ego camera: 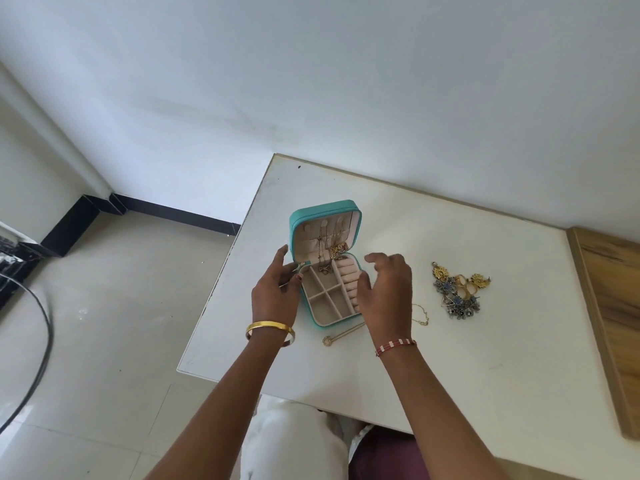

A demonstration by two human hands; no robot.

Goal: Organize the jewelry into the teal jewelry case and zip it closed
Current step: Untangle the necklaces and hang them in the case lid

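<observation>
White table [450, 358] w/ teal jewelry case [325, 268] sitting open near its left edge, lid upright, chains hanging inside lid. Left hand [277, 292] at case's 9 o'clock, fingers relaxed, just beside the shell; can't tell if touching. Right hand [384, 292] at 3 o'clock, fingers spread loose over ring rolls, holding nothing. Jewelry pile [459, 289] further out at 3. Thin gold chain [420, 315] btwn. Pendant necklace [341, 334] at 6.

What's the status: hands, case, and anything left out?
Left hand open, touching the case. Right hand open beside it. Case lid up, chains hanging inside. Jewelry pile and two chains on the table.
</observation>
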